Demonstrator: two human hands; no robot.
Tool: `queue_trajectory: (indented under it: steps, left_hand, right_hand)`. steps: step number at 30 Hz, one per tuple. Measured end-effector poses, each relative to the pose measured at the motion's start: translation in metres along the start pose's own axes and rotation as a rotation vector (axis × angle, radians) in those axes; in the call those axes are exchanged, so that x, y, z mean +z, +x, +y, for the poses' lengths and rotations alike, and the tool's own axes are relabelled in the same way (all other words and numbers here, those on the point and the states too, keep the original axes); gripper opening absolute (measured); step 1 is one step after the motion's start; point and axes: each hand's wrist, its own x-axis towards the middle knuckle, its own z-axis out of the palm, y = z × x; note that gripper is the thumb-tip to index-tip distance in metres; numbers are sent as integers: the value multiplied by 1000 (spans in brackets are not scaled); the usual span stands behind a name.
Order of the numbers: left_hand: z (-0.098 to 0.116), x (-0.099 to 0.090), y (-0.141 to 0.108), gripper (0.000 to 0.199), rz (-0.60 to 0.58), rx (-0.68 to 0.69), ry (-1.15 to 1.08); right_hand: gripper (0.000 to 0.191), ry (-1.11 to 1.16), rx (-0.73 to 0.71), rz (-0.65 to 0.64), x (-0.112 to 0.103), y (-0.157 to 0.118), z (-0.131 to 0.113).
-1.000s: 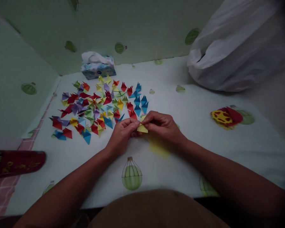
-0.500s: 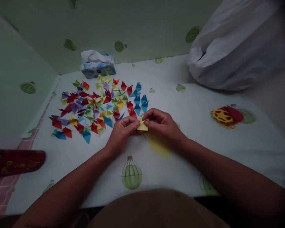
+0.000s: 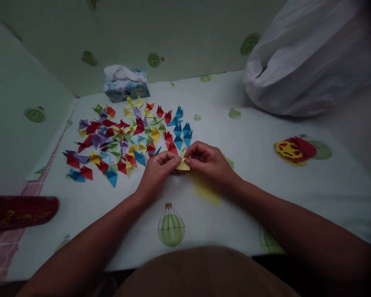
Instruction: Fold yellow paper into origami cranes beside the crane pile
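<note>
A small folded piece of yellow paper (image 3: 183, 165) is held up between both hands above the table. My left hand (image 3: 158, 170) pinches its left side between thumb and fingers. On the right side, my right hand (image 3: 208, 163) grips it with thumb and curled forefinger. Beneath my right hand a flat yellow patch (image 3: 205, 190) shows on the cloth, partly hidden and blurred. Beyond my left hand spreads a group of folded paper birds (image 3: 111, 145) in red, blue, green, purple and yellow.
A tissue box (image 3: 126, 88) stands by the back wall. On the right are a large white plastic bag (image 3: 297, 70) and a red and yellow object (image 3: 293, 150). At the left edge lies a dark red cylinder (image 3: 26, 211) on the white tablecloth (image 3: 130, 235).
The view has shifted very slightly. Both hands stay closed on the yellow paper, with only a small change in the right fingers.
</note>
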Motion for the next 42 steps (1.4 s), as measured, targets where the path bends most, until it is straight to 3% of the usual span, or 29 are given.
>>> queue_trajectory:
  steps: [15,24,35,42]
  left_hand:
    - [2,2,-2,26,55,13,56]
    - [7,4,-5,24,67,181,311]
    - [6,2,-2,33,-11,-48,69]
    - [5,3,-1,34,17,-48,66]
  right_hand:
    - [11,24,-9,0,-3,-2,-1]
    - [27,-38,49,-43,-4,-1,-1]
    - [21,-25,42,27,-4,-1,1]
    - [21,-53,19,28,-4,-1,2]
